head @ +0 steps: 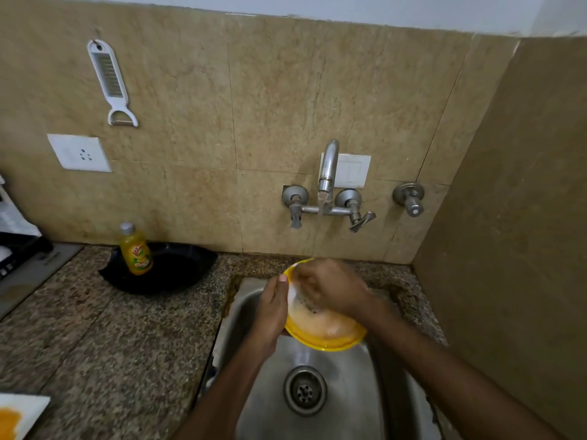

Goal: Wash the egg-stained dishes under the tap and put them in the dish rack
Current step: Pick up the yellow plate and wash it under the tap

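Farthest to the left of the grip, at the frame's lower corner, a white plate point(19, 414) with a yellow egg smear waits on the granite counter point(95, 344). Nearer, up and left of the grip, a bottle of yellow dish liquid point(136, 250) stands in a black tray point(178, 268).

The left hand point(270, 315) is closed on the left rim of the yellow bowl point(320, 331), thumb over the lip, fingers apparently underneath, holding it tilted above the steel sink point(254, 392). The right hand point(327, 290) is inside the bowl, fingers curled and blurred; whether it holds a sponge I cannot tell.

Above the grip, water runs from the tap point(327, 166) onto the bowl's far edge.

The bowl looks like light, stiff plastic, hardly fragile, but wet and soapy, so probably slippery. Its rim, pinched thumb-over-lip, seems the surest hold.
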